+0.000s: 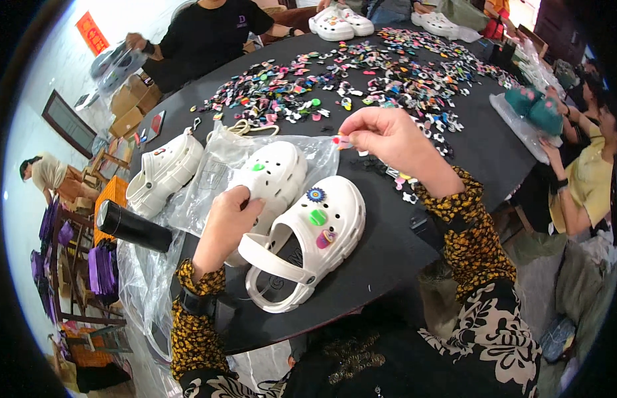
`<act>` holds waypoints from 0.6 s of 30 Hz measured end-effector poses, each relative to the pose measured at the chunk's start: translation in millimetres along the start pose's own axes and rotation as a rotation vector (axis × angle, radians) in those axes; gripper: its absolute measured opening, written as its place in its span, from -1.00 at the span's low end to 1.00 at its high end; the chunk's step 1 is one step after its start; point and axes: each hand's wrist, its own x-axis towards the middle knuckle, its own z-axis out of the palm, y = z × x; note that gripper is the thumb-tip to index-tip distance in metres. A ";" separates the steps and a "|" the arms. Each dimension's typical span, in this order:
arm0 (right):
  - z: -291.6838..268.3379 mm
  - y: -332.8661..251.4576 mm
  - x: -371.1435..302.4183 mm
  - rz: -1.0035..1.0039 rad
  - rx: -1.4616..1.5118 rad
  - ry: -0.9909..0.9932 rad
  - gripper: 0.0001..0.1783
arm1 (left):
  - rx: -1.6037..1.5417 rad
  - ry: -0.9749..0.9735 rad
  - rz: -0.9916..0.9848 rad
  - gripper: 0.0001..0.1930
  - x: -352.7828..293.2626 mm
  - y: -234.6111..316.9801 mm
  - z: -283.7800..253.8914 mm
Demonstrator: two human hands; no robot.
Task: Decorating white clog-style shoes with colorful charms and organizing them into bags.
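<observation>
My left hand is closed on the side of a white foam clog, which has one green shoe charm on its toe. To the right, my right hand pinches a small shoe charm with red and white on it, held above the table. Just nearer to me lies a second white clog; it carries a blue flower charm, a green charm and a pink and purple cupcake-like charm. Its heel strap points toward me.
Many loose shoe charms cover the far part of the dark table. Another white clog, a clear plastic bag and a black bottle are at the left. Co-workers sit around the table, one holding bagged shoes.
</observation>
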 end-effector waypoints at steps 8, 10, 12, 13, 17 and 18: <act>46.5 2.8 40.2 -0.066 0.018 -0.066 -0.84 | -0.257 0.141 0.108 -0.70 27.2 -1.9 13.4; 49.5 7.1 44.3 -0.121 -0.025 -0.037 -0.84 | -0.162 0.199 0.303 -0.74 35.1 5.5 16.2; 49.8 9.9 43.3 -0.125 -0.028 0.000 -0.85 | -0.211 0.181 0.300 -0.79 35.3 11.0 21.1; 49.8 11.7 42.4 -0.127 -0.031 0.000 -0.85 | -0.164 0.173 0.363 -0.82 35.5 11.5 21.5; 43.9 22.8 38.7 -0.105 0.030 0.135 -0.86 | -0.196 0.142 0.398 -0.86 32.5 12.1 28.2; 42.3 26.4 37.4 -0.074 0.044 0.171 -0.86 | -0.211 0.146 0.406 -0.87 33.1 10.0 29.3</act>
